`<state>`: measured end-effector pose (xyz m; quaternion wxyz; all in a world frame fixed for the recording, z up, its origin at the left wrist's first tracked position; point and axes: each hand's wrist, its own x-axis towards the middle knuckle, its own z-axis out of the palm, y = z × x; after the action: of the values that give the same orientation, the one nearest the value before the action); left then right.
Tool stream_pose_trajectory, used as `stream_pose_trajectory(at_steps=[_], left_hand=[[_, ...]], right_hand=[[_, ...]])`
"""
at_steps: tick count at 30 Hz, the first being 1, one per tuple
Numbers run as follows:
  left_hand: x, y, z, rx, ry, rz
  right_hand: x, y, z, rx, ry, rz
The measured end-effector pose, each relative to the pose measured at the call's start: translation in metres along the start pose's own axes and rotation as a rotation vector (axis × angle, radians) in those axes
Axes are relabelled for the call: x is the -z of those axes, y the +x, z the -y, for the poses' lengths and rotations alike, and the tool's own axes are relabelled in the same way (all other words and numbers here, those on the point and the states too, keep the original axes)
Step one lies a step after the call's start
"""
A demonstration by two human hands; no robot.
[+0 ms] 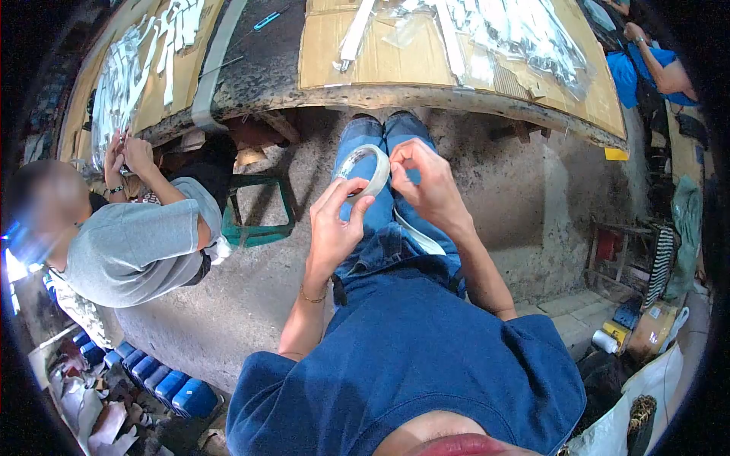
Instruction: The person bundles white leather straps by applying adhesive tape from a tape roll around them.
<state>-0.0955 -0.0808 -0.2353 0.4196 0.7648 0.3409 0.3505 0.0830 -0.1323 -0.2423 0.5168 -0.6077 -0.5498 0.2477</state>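
My left hand [338, 224] grips a roll of clear tape [378, 180] by its lower left side, thumb and fingers around the ring. The roll is tilted above my lap. At its right edge, my right hand [430, 182] is closed in a pinch, with fingertips touching or almost touching the tape. Whatever lies between those fingertips is too small to make out. Below my right hand, a white strip [418, 234] lies across my jeans.
Ahead stands a worktable [266, 97] with cardboard sheets [327, 72] and white strips in plastic [525, 45]. A blue cutter [266, 20] lies there. To the left, a person in grey [137, 247] handles strips near a green stool [262, 235]. Blue containers [194, 397] stand behind.
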Motion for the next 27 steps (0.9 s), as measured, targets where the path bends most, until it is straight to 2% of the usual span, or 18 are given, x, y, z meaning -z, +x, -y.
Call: stream_pose_trajectory(at_steps=[4,7,10,14,17,19,23,26,27], left_hand=[[0.003,0.005,-0.001,0.02,-0.002,0.009],[-0.002,0.008,0.002,-0.023,0.014,-0.001],[-0.005,0.012,0.002,-0.051,0.038,0.002],[-0.006,0.014,0.002,-0.05,0.034,0.031],[-0.009,0.014,0.002,-0.053,0.033,0.043],[-0.008,0.015,0.004,-0.054,0.07,0.065],[-0.012,0.021,-0.001,-0.025,0.069,0.085],[-0.014,0.029,0.003,0.015,0.103,0.111],[-0.015,0.033,0.005,0.021,0.149,0.111]], right_hand=[[0.003,0.005,-0.006,-0.133,0.231,-0.036],[0.005,0.005,-0.003,-0.054,0.079,0.015],[0.005,0.002,-0.005,-0.078,0.051,0.007],[0.008,0.006,-0.008,-0.122,0.158,-0.006],[0.014,0.009,-0.004,-0.055,0.017,0.042],[0.018,0.014,-0.001,0.0,-0.094,0.149],[0.016,0.015,-0.021,0.011,-0.05,0.194],[0.012,0.012,-0.032,-0.013,0.029,0.12],[0.011,0.01,-0.034,-0.154,0.132,0.098]])
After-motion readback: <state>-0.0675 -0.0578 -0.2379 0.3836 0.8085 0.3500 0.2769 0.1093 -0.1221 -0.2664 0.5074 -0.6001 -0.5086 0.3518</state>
